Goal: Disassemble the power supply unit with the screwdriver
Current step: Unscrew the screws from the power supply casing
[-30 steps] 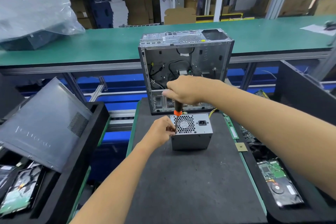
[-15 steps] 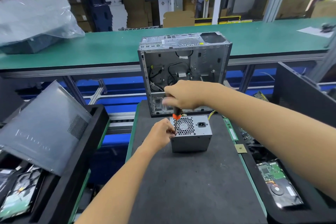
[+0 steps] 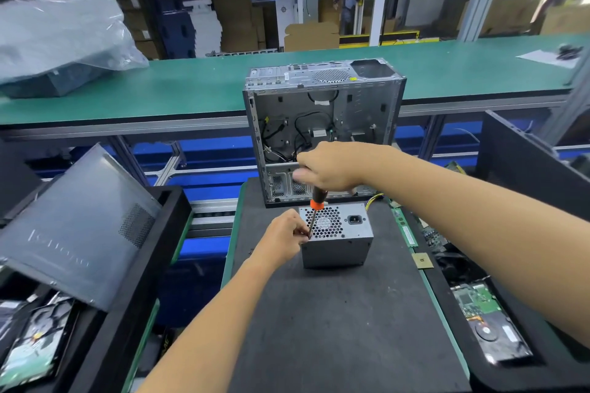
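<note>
Standing on the dark anti-static bench mat (image 3: pixel 351 329) near its far edge, the grey metal box-shaped power supply unit (image 3: pixel 336 239) has its perforated fan grille and mains socket facing up, which presents the cover screws to the tool. The right hand (image 3: pixel 332 166) is wrapped around the handle of the black-and-orange screwdriver (image 3: pixel 316 206), holding it near upright so the shaft bears down on the unit's near-left top corner. The left hand (image 3: pixel 284 238) rests against that corner, fingertips pinched at the shaft's tip, judged to be steadying it on 1 screw; the screw itself is hidden. Just behind stands the stripped grey steel computer case (image 3: pixel 322 128), open side forward.
</note>
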`<state>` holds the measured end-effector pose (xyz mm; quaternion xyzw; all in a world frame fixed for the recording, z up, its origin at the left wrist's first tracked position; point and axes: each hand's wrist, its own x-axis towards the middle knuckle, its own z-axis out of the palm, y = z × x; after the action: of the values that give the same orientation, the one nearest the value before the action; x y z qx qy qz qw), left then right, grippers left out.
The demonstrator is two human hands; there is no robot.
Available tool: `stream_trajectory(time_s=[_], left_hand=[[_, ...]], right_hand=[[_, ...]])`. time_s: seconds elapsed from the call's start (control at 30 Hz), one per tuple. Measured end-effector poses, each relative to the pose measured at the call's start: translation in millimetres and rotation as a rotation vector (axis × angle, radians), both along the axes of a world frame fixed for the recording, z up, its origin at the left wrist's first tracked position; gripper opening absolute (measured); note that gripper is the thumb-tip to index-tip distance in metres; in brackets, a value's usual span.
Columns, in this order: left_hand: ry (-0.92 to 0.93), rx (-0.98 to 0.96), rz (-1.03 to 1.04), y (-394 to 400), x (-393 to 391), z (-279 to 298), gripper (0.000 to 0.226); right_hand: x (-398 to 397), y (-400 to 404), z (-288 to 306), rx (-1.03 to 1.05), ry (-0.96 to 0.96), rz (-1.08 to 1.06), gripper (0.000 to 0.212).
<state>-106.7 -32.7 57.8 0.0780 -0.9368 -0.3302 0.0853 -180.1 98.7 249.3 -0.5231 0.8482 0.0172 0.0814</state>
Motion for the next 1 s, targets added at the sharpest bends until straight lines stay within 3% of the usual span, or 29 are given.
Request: stream_trajectory(time_s=[0.1,0.17,0.33,0.4,0.47,0.53,0.67,0.8,0.87,0.93,1.0], left_hand=[[0.005,0.010,-0.003,0,0,0,0.011],[0.026,0.022,-0.005,1,1,1,0.012],[0.035,0.019,-0.010,1,1,2,0.012],[0.028,0.014,-0.019,1,2,2,0.010],[0.021,0.000,-0.028,1,2,3,0.009],[0.018,0.006,-0.033,0,2,4,0.011],[0.012,0.028,-0.033,-1,2,4,0.017],[0.010,0.015,-0.032,0,1,4,0.014],[0.009,0.012,-0.032,0,1,4,0.014],[0.000,0.024,-0.030,-1,1,5,0.018],[-0.007,0.027,-0.028,0,2,6,0.019]], right_hand=[[-3,-1,-3,-0.017,0.056,0.060,0.022],[-4,2,1,-0.067,-0.061,0.136,0.015],[-1,7,5,-0.140,-0.403,0.115,0.030],[0,6,1,-0.142,-0.291,0.071,0.014],[-1,3,-1,-0.063,0.005,-0.002,0.027],[-3,1,-2,0.011,0.144,-0.034,0.037],[-6,5,2,-0.048,-0.113,0.080,0.015],[-4,10,10,-0.096,-0.255,0.141,0.033],[-2,11,7,-0.107,-0.283,0.126,0.028],[-1,9,4,-0.089,-0.178,0.055,0.019],[-1,5,2,-0.027,0.046,-0.029,0.043]])
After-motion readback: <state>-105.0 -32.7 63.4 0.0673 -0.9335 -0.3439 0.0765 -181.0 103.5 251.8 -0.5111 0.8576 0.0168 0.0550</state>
